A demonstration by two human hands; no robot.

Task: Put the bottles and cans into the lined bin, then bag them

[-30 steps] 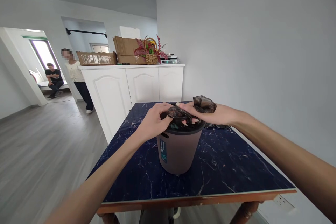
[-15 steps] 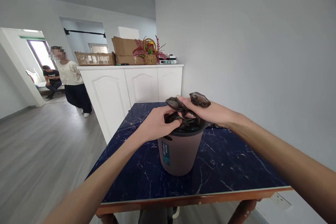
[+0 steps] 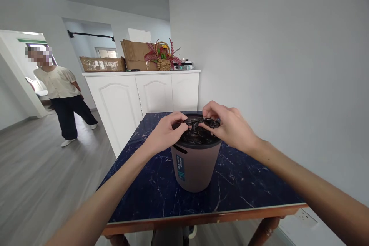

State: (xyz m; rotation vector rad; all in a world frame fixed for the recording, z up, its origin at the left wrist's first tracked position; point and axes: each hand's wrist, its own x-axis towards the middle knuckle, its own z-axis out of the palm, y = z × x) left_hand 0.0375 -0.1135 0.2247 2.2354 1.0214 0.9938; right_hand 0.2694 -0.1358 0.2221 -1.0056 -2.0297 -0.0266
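A brownish-grey trash can [image 3: 197,167] with a dark rim and a blue label stands upright on the table. Inside its mouth lies a crumpled black plastic bag [image 3: 197,134]. My left hand [image 3: 168,130] is at the left of the rim, with thumb and fingers closed on a gathered part of the bag. On the right side, my right hand [image 3: 229,125] pinches another part of the same bag just above the rim. A twisted strand of the plastic runs between both hands.
The table [image 3: 138,196] has a dark blue marbled top and a wooden edge. Behind it, a white cabinet [image 3: 115,100] carries cardboard boxes [image 3: 102,64] and a flower basket [image 3: 163,64]. A person [image 3: 59,88] walks at the left. A grey wall [image 3: 273,65] borders the right.
My right hand has moved down and turned; the bag part that stood above the can is now lower, between both hands. The walking person has come nearer, covering the seated person behind.
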